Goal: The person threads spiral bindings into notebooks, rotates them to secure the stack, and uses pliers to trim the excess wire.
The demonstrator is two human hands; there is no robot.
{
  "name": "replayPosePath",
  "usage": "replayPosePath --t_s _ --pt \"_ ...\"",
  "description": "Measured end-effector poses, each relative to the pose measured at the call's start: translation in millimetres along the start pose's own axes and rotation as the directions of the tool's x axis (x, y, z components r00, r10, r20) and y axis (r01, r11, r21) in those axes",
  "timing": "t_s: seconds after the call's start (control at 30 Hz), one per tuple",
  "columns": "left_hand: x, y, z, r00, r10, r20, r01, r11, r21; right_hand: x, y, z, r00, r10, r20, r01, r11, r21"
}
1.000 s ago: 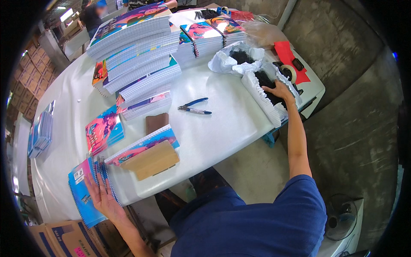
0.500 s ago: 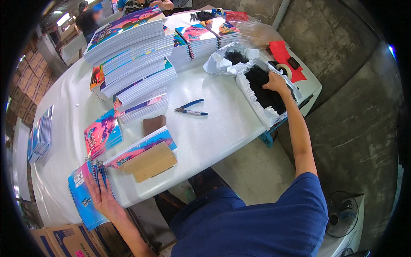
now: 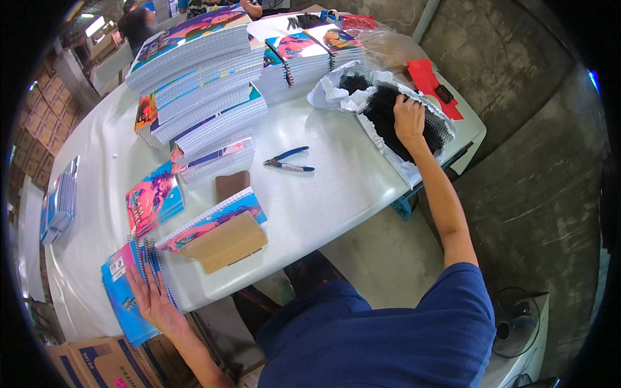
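Note:
My right hand (image 3: 409, 119) is in a box lined with white wrapping (image 3: 391, 158), its fingers curled down on black spiral binding coils (image 3: 381, 113). Its fingertips are partly hidden among the coils. At the table's left front edge my left hand (image 3: 158, 307) lies with fingers stretched out over blue spiral notebooks (image 3: 126, 297). Just right of that hand a pink and blue notebook (image 3: 249, 205) leans behind a bent brown cardboard piece (image 3: 229, 242). Blue-handled cutting pliers (image 3: 289, 160) lie in the middle of the white table (image 3: 310, 213).
Tall stacks of unbound notebooks (image 3: 200, 97) stand on the left half. Bound notebooks (image 3: 297, 58) are piled at the back. A red sheet (image 3: 427, 81) with a black object (image 3: 444, 94) lies past the coil box. Cartons (image 3: 110, 362) sit below left; a fan (image 3: 515, 323) stands at right.
My right hand has shifted slightly left and farther over the coils, its fingers now curled down from above. My left hand stays on the blue notebooks.

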State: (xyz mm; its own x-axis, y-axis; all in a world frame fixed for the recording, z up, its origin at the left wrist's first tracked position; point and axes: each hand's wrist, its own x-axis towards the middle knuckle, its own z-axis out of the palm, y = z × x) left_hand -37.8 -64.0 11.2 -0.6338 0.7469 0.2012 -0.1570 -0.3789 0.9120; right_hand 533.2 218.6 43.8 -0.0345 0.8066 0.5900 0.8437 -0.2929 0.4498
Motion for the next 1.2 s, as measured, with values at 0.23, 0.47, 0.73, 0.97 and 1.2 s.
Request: replayPosePath --t_s 0.23,0.47,0.73,0.97,1.2 --pt "-0.5 -5.1 2.0 1.000 -0.013 0.013 0.014 1.000 -0.020 -54.5 -60.7 -11.7 0.993 0.102 -0.060 -0.105 0.993 -0.053" --pt "-1.2 -6.5 6.5 1.000 -0.025 0.018 0.026 1.000 -0.015 -93.4 -88.2 -29.1 0.964 0.035 0.262 -0.083 0.981 0.176" --pt "-7.3 -2.6 -1.0 1.000 -0.030 0.006 0.030 0.999 -0.011 -101.4 -31.8 -59.4 0.903 -0.001 0.429 -0.090 0.978 0.191" --pt "-7.0 -7.0 -7.9 0.999 -0.039 0.015 0.039 0.999 -0.025 -100.4 -23.4 -58.1 0.862 -0.111 0.494 -0.017 0.969 0.246" --pt "-9.1 -2.0 7.1 0.998 -0.044 0.045 0.045 0.999 -0.017 -85.8 -11.3 -55.8 0.962 -0.183 0.201 0.123 0.952 0.281"
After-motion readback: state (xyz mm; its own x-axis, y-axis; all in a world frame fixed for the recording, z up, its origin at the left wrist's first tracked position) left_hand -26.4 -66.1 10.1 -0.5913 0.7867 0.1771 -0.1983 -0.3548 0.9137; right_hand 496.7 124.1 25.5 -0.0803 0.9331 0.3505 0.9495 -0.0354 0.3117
